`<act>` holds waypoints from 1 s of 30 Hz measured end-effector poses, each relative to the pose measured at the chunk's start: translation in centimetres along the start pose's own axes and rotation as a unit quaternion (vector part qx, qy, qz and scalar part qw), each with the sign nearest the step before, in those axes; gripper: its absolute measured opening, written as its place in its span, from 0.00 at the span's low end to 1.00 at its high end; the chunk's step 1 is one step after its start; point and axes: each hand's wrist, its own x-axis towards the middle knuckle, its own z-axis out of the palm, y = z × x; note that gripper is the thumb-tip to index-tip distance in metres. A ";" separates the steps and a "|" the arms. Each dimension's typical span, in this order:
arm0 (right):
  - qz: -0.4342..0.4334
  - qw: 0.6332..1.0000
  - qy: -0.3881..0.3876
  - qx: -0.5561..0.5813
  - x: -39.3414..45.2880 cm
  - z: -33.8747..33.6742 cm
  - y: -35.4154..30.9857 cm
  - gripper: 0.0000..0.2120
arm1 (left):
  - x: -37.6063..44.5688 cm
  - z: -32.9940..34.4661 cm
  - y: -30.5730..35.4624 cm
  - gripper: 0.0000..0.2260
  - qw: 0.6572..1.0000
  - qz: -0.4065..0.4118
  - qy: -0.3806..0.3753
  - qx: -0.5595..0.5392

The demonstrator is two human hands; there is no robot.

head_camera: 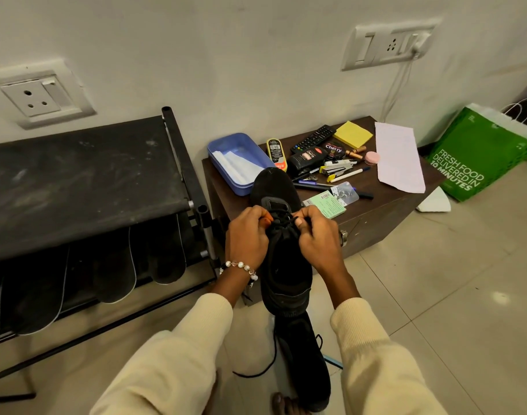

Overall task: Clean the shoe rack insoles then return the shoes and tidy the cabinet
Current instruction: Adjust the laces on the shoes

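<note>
Head view: both hands pinch the laces of a black shoe (281,235) held over the edge of the small cabinet (385,211), the left hand (246,235) and right hand (317,236) each curled tight on a lace end. Pull evenly so the knot seats flat. A second shoe (304,357) lies on the floor below, and the shoe rack (85,163) stands just to the left.

The shoe rack (85,175) runs off the left edge, and its lower tier lies in shadow, so the insoles (112,274) there show only as dark shapes. The left hand (247,238) and right hand (316,238) cover the laces of the black shoe (281,265). A second shoe (307,360) below is partly hidden. Labels on the cabinet surface (385,202) are mostly unreadable.
</note>
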 end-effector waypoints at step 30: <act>0.013 1.000 -0.016 -0.006 1.0 0.4 -0.4 0.07 | 2.0 0.6 -1.0 0.04 0.995 0.012 -0.064 0.069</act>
